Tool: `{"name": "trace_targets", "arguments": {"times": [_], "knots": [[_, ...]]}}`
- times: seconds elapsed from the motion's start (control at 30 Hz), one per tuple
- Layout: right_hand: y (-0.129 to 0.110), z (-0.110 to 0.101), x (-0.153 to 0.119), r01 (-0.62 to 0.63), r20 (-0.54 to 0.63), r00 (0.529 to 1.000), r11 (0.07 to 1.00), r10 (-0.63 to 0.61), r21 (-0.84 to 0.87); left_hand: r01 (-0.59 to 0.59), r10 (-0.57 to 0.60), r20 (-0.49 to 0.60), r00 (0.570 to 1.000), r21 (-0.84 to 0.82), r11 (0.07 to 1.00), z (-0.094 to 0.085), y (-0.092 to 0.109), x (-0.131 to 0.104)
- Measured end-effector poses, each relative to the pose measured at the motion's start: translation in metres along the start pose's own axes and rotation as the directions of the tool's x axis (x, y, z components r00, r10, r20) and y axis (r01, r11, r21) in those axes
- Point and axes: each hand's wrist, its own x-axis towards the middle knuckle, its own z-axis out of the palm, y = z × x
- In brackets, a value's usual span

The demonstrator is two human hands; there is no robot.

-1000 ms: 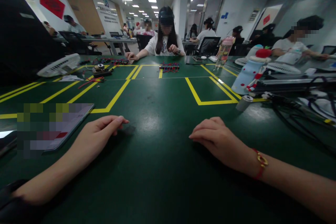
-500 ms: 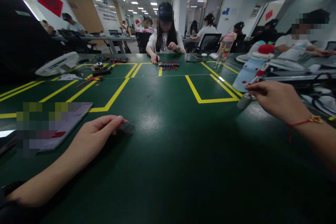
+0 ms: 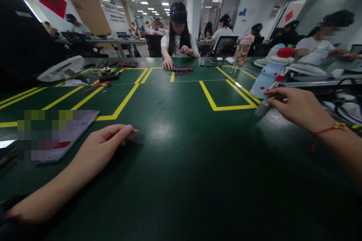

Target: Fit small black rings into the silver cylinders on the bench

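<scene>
My left hand [image 3: 109,139] rests on the green tabletop, its fingers curled together with the thumb against them. Nothing shows between those fingers. At the right, my right hand [image 3: 296,107] pinches at the upper end of a small grey metal cylinder [image 3: 262,109], which leans at a slant close to the table. Whether the cylinder's lower end touches the table I cannot tell. Right behind it stands a light blue bottle [image 3: 265,81] with red dots and a red top. A tablet-like flat device [image 3: 85,126], partly blurred out, lies beside my left forearm.
Yellow tape [image 3: 234,108] marks areas on the table. Across from me a person's hand [image 3: 167,63] touches a row of parts with red and blue wires [image 3: 182,70]. A white fan [image 3: 62,68] and loose red wires [image 3: 97,86] lie left; a clear bottle [image 3: 242,54] and cables stand right.
My right index finger and thumb have shifted slightly at the cylinder, and the cylinder has moved a touch left. The person opposite has spread the fingers over the wired parts. My left hand stays put.
</scene>
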Motion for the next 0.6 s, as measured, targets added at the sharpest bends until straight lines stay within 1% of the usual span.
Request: {"name": "trace_targets", "arguments": {"times": [0.07, 0.17, 0.27, 0.4, 0.5, 0.6], "knots": [[0.000, 0.001, 0.000, 0.001, -0.008, 1.000, 1.000, -0.001, 0.013, -0.014, 0.014, -0.007, 1.000, -0.005, 1.000, 0.000, 0.001, -0.001], [0.000, 0.003, 0.000, 0.011, -0.028, 1.000, 1.000, -0.011, 0.006, -0.004, 0.004, -0.011, 1.000, -0.016, 1.000, 0.001, 0.002, -0.001], [-0.001, 0.004, 0.000, 0.006, -0.024, 1.000, 1.000, -0.006, 0.014, 0.001, -0.001, -0.008, 1.000, -0.018, 1.000, 0.001, 0.002, 0.000], [-0.003, 0.001, -0.002, -0.040, -0.013, 0.999, 0.996, 0.041, 0.084, -0.011, 0.011, 0.000, 1.000, 0.006, 1.000, 0.001, 0.000, 0.000], [-0.004, -0.001, -0.003, -0.064, -0.023, 0.997, 0.990, 0.068, 0.125, -0.035, 0.035, 0.005, 0.999, 0.035, 0.999, 0.000, -0.004, 0.000], [-0.001, 0.004, -0.002, -0.083, -0.025, 0.996, 0.983, 0.088, 0.167, -0.046, 0.046, 0.008, 0.999, 0.052, 0.998, 0.001, -0.013, 0.005]]}}
